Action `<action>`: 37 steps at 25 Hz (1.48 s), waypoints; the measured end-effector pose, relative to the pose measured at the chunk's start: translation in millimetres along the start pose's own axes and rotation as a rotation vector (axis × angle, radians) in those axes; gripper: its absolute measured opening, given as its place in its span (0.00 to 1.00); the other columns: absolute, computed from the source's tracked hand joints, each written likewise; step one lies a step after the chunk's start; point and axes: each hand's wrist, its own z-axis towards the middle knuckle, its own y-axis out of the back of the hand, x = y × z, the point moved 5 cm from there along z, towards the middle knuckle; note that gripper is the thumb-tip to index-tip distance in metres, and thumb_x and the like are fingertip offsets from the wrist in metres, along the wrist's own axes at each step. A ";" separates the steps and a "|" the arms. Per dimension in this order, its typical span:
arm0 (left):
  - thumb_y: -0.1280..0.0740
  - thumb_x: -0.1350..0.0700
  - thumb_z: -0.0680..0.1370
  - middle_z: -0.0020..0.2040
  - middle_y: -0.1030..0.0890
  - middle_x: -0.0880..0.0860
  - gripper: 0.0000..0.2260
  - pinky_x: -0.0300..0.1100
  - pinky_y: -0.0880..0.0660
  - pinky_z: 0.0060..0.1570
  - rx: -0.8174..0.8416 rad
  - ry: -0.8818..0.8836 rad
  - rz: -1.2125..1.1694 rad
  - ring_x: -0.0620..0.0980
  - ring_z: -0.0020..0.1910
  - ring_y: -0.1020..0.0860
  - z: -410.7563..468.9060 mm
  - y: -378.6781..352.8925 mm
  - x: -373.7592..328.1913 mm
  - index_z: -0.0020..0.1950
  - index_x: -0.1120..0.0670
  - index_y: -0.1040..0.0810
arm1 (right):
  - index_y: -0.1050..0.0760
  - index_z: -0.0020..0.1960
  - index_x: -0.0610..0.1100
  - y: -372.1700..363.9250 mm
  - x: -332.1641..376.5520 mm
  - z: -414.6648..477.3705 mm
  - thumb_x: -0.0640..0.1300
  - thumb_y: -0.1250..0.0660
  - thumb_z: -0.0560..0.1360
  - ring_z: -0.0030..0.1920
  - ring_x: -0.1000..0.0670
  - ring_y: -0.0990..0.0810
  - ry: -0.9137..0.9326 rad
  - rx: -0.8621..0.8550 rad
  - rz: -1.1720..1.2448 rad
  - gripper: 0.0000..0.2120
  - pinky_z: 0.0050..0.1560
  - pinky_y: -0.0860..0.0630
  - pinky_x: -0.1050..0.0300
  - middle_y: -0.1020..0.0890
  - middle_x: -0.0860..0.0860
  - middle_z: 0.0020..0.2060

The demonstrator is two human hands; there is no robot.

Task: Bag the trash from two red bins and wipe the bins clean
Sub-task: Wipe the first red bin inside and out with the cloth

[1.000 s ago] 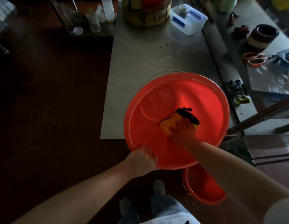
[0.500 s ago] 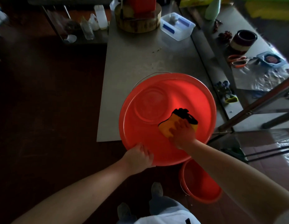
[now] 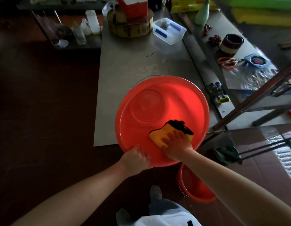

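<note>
1. Left hand [image 3: 135, 158] grips the red bin [image 3: 182, 101] by its near rim at the table [image 3: 133, 62] edge; light, stiff, probably slick plastic, so the rim is the hold
2. Right hand [image 3: 177, 144], fingers flat, presses a soft yellow cloth [image 3: 157, 136] inside

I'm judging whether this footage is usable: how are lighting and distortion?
Head view: dim overall, the floor nearly black; the red bin glows bright inside; the far-right edge looks stretched and smeared; the right hand on the yellow cloth is slightly soft.

Orange scissors [image 3: 227, 62] lie near a clear tub [image 3: 169, 31] on steel tables [image 3: 133, 62].
</note>
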 end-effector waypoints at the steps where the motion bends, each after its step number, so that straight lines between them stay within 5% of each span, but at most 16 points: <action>1: 0.34 0.29 0.73 0.33 0.17 0.54 0.26 0.42 0.21 0.41 0.002 -0.008 0.008 0.53 0.32 0.19 0.1 0.5 -0.2 0.40 0.53 0.17 | 0.41 0.79 0.60 1.1 -10.1 -2.2 0.66 0.53 0.79 0.81 0.43 0.51 -0.042 -0.001 -0.036 0.29 0.76 0.60 0.42 0.43 0.49 0.81; 9: 0.37 0.29 0.75 0.34 0.16 0.54 0.27 0.42 0.21 0.43 0.016 -0.058 0.032 0.54 0.33 0.18 -10.7 -6.1 9.2 0.41 0.53 0.17 | 0.52 0.80 0.63 -13.7 32.5 -44.4 0.70 0.58 0.79 0.81 0.44 0.54 0.000 0.094 0.149 0.32 0.77 0.60 0.42 0.49 0.52 0.82; 18: 0.37 0.29 0.75 0.39 0.14 0.55 0.28 0.46 0.19 0.49 -0.006 -0.136 0.047 0.54 0.39 0.15 -13.3 -12.1 2.7 0.45 0.53 0.15 | 0.49 0.81 0.60 -16.9 42.0 24.0 0.65 0.57 0.82 0.81 0.42 0.51 -0.017 0.110 0.192 0.29 0.78 0.56 0.41 0.47 0.51 0.82; 23: 0.40 0.32 0.78 0.42 0.14 0.56 0.27 0.48 0.19 0.53 -0.006 -0.130 0.037 0.55 0.42 0.15 -12.0 -14.1 0.5 0.48 0.54 0.16 | 0.23 0.69 0.46 3.7 44.6 81.8 0.55 0.46 0.80 0.65 0.30 0.25 0.067 -0.106 0.154 0.24 0.66 0.30 0.30 0.24 0.36 0.66; 27: 0.49 0.36 0.82 0.43 0.14 0.56 0.27 0.46 0.20 0.50 0.009 -0.142 0.014 0.54 0.41 0.16 -4.3 -11.1 3.6 0.47 0.52 0.18 | 0.44 0.80 0.53 -5.4 39.6 114.0 0.60 0.52 0.83 0.79 0.35 0.48 0.008 0.151 0.156 0.28 0.77 0.55 0.37 0.44 0.42 0.79; 37: 0.41 0.30 0.77 0.35 0.16 0.47 0.25 0.36 0.23 0.39 0.142 -0.216 0.062 0.46 0.33 0.18 -2.8 13.2 38.8 0.39 0.48 0.18 | 0.51 0.81 0.60 14.6 39.0 9.5 0.70 0.53 0.77 0.80 0.42 0.48 0.112 0.184 0.105 0.35 0.76 0.51 0.41 0.47 0.51 0.82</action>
